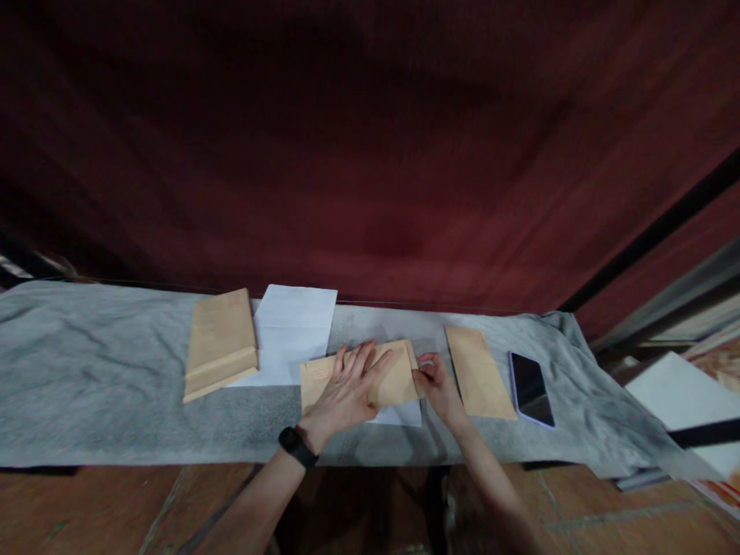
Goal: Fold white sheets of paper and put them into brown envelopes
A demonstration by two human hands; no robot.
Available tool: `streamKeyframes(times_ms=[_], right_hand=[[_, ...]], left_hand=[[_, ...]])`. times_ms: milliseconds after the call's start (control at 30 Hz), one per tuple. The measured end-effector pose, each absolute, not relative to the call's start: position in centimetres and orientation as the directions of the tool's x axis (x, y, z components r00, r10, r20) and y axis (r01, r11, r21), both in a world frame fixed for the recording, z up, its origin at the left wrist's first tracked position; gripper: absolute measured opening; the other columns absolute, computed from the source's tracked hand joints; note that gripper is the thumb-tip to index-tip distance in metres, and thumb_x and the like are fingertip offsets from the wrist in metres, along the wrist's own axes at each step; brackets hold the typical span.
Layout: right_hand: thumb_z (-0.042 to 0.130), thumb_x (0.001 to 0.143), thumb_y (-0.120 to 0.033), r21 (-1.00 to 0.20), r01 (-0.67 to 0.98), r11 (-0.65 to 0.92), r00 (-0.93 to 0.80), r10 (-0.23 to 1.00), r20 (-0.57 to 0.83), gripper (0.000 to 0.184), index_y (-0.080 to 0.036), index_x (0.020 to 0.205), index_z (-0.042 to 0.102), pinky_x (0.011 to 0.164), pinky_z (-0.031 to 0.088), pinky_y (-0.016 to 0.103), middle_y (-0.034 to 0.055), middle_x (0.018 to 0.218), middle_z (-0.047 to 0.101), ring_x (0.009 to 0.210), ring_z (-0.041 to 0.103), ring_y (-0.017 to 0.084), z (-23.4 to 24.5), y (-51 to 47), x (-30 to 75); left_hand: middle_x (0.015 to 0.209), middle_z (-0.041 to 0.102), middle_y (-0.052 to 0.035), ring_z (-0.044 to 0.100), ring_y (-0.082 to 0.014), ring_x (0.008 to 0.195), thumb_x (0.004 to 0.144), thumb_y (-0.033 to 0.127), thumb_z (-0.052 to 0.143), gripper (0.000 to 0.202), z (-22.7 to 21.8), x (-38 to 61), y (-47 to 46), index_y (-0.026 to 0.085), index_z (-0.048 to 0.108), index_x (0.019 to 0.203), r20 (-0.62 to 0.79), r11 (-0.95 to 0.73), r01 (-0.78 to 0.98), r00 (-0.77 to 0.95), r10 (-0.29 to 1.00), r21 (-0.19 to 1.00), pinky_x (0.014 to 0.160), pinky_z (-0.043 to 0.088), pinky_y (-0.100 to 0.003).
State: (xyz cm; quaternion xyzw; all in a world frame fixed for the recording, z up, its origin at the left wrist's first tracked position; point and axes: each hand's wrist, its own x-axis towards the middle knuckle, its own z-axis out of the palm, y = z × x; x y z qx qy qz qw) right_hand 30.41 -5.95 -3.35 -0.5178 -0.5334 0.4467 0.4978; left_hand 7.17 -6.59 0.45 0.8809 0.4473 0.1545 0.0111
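A brown paper envelope [398,375] lies sideways in front of me, its flap end to the right. My left hand [345,391], with a black watch on the wrist, rests on the envelope with its fingers spread. At the right end, my right hand [439,387] pinches the envelope's flap edge between thumb and fingers. A piece of white paper [401,415] shows from under the envelope's near edge. Just right of my right hand lies another brown envelope [479,374].
Grey cloth [116,370] covers the narrow table. Brown envelopes [223,331] lie at the left, overlapping white sheets [296,327]. A phone [532,389] lies at the right. Behind the table hangs a dark red curtain [370,169]. Below is a tiled floor [116,501].
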Motion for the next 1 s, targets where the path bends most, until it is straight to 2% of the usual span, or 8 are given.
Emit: streamKeyframes(times_ms=[167,333,500,567,667,800,900,1000], right_hand=[[0.053,0.088,-0.031,-0.868,0.436,0.239,0.003,0.964,0.267,0.011,-0.025,0.094,0.059,0.072,0.048,0.032,0.0013,0.087,0.06,0.076,0.06,0.018,-3.0,-6.2,30.6],[0.052,0.092,-0.027,-0.671,0.692,0.265,-0.001,0.93,0.366,0.019,-0.025,0.102,0.068,0.09,0.042,0.042,0.0078,0.1,0.062,0.097,0.057,0.027,-1.9,-6.7,30.2],[0.047,0.094,-0.023,-0.572,0.772,0.277,-0.095,0.94,0.327,0.024,-0.025,0.096,0.07,0.088,0.041,0.039,0.0072,0.094,0.066,0.091,0.059,0.024,-1.8,-6.5,29.9],[0.049,0.093,-0.025,-0.645,0.716,0.267,-0.086,0.951,0.298,0.023,-0.025,0.093,0.072,0.085,0.043,0.037,0.0067,0.095,0.068,0.089,0.061,0.023,-2.2,-6.3,29.9],[0.052,0.087,-0.03,-0.832,0.516,0.203,-0.036,0.976,0.216,0.024,-0.024,0.093,0.074,0.078,0.048,0.033,0.0057,0.093,0.07,0.084,0.063,0.022,-2.7,-6.0,29.8],[0.061,0.08,-0.039,-0.98,0.195,-0.039,0.009,0.999,-0.038,0.028,-0.02,0.095,0.075,0.069,0.05,0.032,0.0017,0.074,0.07,0.07,0.062,0.019,-2.3,-5.8,29.7],[0.072,0.076,-0.046,-0.987,0.036,-0.158,-0.18,0.97,-0.161,0.032,-0.02,0.094,0.077,0.074,0.053,0.034,0.0028,0.078,0.074,0.077,0.066,0.021,-0.9,-6.0,29.7],[0.076,0.077,-0.051,-0.977,-0.031,-0.211,-0.374,0.909,-0.185,0.035,-0.021,0.095,0.077,0.086,0.054,0.039,0.0045,0.086,0.076,0.087,0.069,0.024,0.2,-6.4,29.7]], left_hand=[[0.165,0.02,-0.0143,0.027,-0.0368,0.148,0.074,0.033,0.075,0.103,0.6,7.1,-6.7,0.031,0.018,0.16,0.28,-0.624,0.773,0.578,0.767,0.113,0.122,0.008,-0.059],[0.167,0.018,-0.0127,0.027,-0.0364,0.149,0.076,0.029,0.073,0.104,0.5,7.0,-7.0,0.032,0.013,0.161,0.267,-0.601,0.793,0.56,0.784,0.103,0.122,0.005,-0.058],[0.166,0.019,-0.0116,0.026,-0.0363,0.149,0.075,0.029,0.074,0.107,0.9,6.8,-7.1,0.032,0.011,0.161,0.243,-0.588,0.798,0.55,0.799,0.129,0.123,0.005,-0.058],[0.166,0.021,-0.0114,0.027,-0.0369,0.148,0.075,0.029,0.074,0.107,0.9,6.6,-7.1,0.032,0.01,0.161,0.228,-0.582,0.802,0.546,0.806,0.137,0.123,0.006,-0.058],[0.165,0.022,-0.0117,0.028,-0.0365,0.148,0.075,0.029,0.074,0.108,0.9,6.4,-7.1,0.031,0.009,0.161,0.227,-0.588,0.796,0.552,0.802,0.14,0.123,0.006,-0.057],[0.165,0.022,-0.0106,0.027,-0.0343,0.149,0.077,0.027,0.073,0.107,0.8,6.6,-7.5,0.034,0.007,0.161,0.235,-0.61,0.783,0.574,0.785,0.123,0.124,0.005,-0.057],[0.165,0.024,-0.0092,0.027,-0.0342,0.149,0.077,0.026,0.073,0.107,0.7,6.9,-7.8,0.035,0.006,0.161,0.221,-0.626,0.77,0.593,0.774,0.125,0.123,0.005,-0.058],[0.165,0.025,-0.008,0.026,-0.0335,0.15,0.078,0.024,0.072,0.106,0.9,7.0,-8.0,0.036,0.006,0.16,0.205,-0.658,0.742,0.63,0.749,0.127,0.123,0.005,-0.058]])
